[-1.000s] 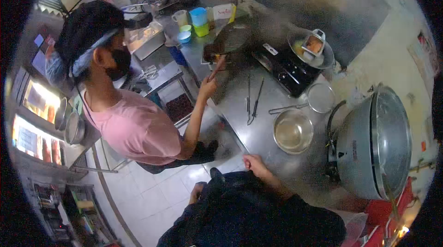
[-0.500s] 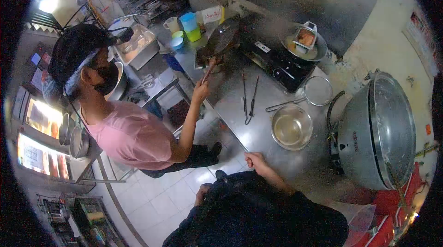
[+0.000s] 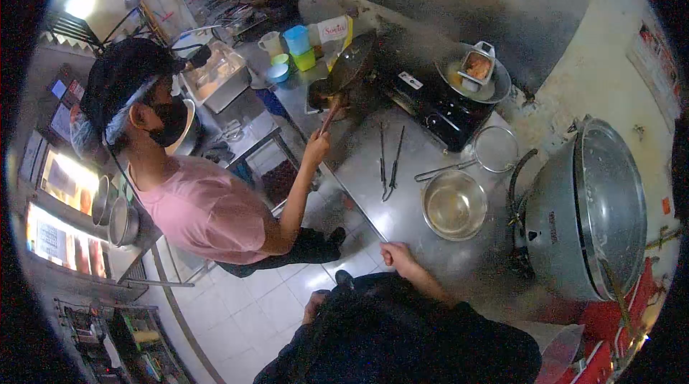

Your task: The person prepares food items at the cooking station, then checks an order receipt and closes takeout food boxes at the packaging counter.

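Note:
My right hand (image 3: 403, 260) rests at the counter's front edge, its fingers curled in with nothing visible in them. Close to my dark clothing, my left hand (image 3: 313, 306) hangs above the tiled floor; its fingers are mostly hidden. A steel bowl (image 3: 454, 206) with a little pale liquid sits on the counter beyond my right hand. Left of the bowl lie dark tongs (image 3: 390, 165). Behind it, a round mesh strainer (image 3: 496, 148) lies with its handle pointing left.
At left, a person in a pink shirt (image 3: 204, 204) grips the handle of a wok (image 3: 353, 61). A portable stove (image 3: 434, 108) carries a pan (image 3: 495, 90) with a metal food container (image 3: 477, 66) in it. A big grey pot (image 3: 560, 219) stands at right. Cups (image 3: 298, 41) stand at the back.
The other person's wok has tilted and lifted slightly, and that person's head has turned a little. My hands have barely moved.

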`<state>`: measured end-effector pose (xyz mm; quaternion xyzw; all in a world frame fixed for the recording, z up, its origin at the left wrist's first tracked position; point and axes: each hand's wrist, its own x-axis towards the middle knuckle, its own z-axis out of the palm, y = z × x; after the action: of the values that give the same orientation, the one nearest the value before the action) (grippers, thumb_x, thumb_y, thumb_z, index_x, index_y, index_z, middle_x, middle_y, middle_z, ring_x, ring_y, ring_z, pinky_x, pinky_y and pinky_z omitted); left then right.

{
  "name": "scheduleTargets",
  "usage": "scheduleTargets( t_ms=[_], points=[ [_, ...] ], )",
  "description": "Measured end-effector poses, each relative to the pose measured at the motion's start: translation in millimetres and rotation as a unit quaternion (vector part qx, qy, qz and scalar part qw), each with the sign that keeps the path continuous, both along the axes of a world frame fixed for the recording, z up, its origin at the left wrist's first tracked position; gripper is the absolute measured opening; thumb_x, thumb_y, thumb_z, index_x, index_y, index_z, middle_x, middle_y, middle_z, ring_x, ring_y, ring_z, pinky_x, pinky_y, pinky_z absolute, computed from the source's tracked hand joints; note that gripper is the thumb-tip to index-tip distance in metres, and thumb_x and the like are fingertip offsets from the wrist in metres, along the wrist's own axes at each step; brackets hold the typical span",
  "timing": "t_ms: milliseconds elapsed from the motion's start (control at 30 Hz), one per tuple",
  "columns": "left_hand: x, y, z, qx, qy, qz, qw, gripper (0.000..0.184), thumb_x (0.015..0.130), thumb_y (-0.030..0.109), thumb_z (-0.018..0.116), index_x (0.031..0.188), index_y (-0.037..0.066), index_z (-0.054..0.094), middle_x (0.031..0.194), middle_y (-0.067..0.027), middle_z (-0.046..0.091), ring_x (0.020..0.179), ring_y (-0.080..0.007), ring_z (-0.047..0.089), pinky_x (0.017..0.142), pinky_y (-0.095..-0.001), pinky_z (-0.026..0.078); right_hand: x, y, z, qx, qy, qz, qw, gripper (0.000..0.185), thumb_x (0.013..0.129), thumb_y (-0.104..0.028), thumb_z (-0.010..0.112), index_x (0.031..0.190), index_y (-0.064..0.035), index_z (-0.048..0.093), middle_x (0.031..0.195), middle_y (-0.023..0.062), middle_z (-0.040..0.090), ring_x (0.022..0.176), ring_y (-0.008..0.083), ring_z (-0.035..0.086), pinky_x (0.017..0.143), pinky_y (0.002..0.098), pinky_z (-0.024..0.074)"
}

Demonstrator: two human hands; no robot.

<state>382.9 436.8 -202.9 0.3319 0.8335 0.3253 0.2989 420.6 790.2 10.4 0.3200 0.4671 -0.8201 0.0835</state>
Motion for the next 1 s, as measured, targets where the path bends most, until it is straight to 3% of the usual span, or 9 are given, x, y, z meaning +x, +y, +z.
scheduleTargets(
  t_ms=[233,367,400,633,733,800,867,900,1000],
  points=[
    [2,5,-3,0.017,0.046,0.003,0.999,0.012,0.066,0.014,0.059,0.075,0.007,0.062,0.071,-0.0072,0.059,0.066,-0.0206,0.057,0.056,-0.0295,0.046,-3,2,-3,-0.004,-0.009,0.001,1.0,0.024,0.081,-0.024,0.054,0.065,-0.007,0.048,0.05,-0.003,0.039,0.042,0.0078,0.035,0.041,0.0227,0.0278],
    [-5,3,-2,0.006,-0.196,0.131,0.972,0.015,0.066,0.01,0.062,0.079,0.005,0.063,0.077,-0.0038,0.061,0.066,-0.0134,0.056,0.057,-0.0262,0.046,-4,3,-10,-0.009,-0.005,0.004,1.0,0.023,0.081,-0.023,0.054,0.066,-0.0066,0.048,0.051,-0.0027,0.039,0.043,0.0078,0.035,0.041,0.0225,0.0275],
    [-3,-5,-21,0.098,-0.219,0.13,0.962,0.021,0.067,0.016,0.06,0.083,0.003,0.062,0.082,-0.0051,0.061,0.073,-0.0156,0.056,0.064,-0.029,0.045,-5,3,-8,-0.016,-0.008,0.0,1.0,0.023,0.082,-0.022,0.054,0.066,-0.0065,0.048,0.051,-0.0026,0.039,0.043,0.0079,0.035,0.041,0.0224,0.0275],
    [7,8,23,0.056,-0.122,0.148,0.98,0.013,0.071,0.013,0.056,0.077,0.003,0.061,0.077,-0.0074,0.062,0.071,-0.0221,0.059,0.063,-0.0309,0.047,-11,2,-5,-0.025,-0.023,-0.002,0.999,0.023,0.082,-0.022,0.053,0.066,-0.0059,0.048,0.052,-0.0024,0.039,0.043,0.0078,0.034,0.041,0.0224,0.0272],
    [15,29,75,-0.057,0.03,0.071,0.995,0.015,0.073,0.017,0.053,0.075,0.003,0.06,0.075,-0.0104,0.061,0.072,-0.0275,0.058,0.064,-0.0346,0.047,-10,2,-3,-0.018,-0.012,0.003,1.0,0.025,0.082,-0.023,0.054,0.064,-0.006,0.048,0.051,-0.0023,0.039,0.043,0.0082,0.034,0.041,0.0228,0.0269],
    [11,29,75,-0.069,0.054,0.03,0.996,0.019,0.073,0.021,0.052,0.075,0.004,0.06,0.075,-0.0124,0.061,0.073,-0.0301,0.058,0.065,-0.0367,0.047,-8,1,-4,-0.019,0.003,0.004,1.0,0.026,0.081,-0.024,0.055,0.064,-0.0061,0.048,0.051,-0.0023,0.038,0.043,0.0085,0.034,0.041,0.0231,0.0269],
    [1,26,73,-0.007,-0.019,0.014,1.0,0.023,0.073,0.025,0.05,0.076,0.004,0.06,0.076,-0.0138,0.06,0.074,-0.0307,0.058,0.065,-0.0374,0.046,-8,2,-7,-0.027,0.018,0.002,0.999,0.026,0.08,-0.025,0.056,0.063,-0.0064,0.049,0.051,-0.0024,0.038,0.043,0.0086,0.034,0.041,0.0235,0.0269],
    [4,29,82,-0.054,0.013,0.019,0.998,0.024,0.072,0.025,0.051,0.077,0.004,0.06,0.077,-0.014,0.061,0.074,-0.031,0.058,0.065,-0.0374,0.046,-8,1,-7,-0.021,0.011,-0.001,1.0,0.026,0.08,-0.025,0.056,0.064,-0.0064,0.049,0.051,-0.0024,0.038,0.043,0.0086,0.034,0.041,0.0235,0.0271],
    [4,24,72,-0.053,0.01,0.02,0.998,0.024,0.072,0.026,0.051,0.078,0.004,0.06,0.078,-0.0134,0.061,0.076,-0.0301,0.058,0.067,-0.0367,0.046,-9,0,-8,-0.011,-0.006,-0.004,1.0,0.025,0.08,-0.026,0.056,0.065,-0.0064,0.05,0.051,-0.0023,0.039,0.043,0.0085,0.034,0.042,0.0237,0.0276]
  ],
)
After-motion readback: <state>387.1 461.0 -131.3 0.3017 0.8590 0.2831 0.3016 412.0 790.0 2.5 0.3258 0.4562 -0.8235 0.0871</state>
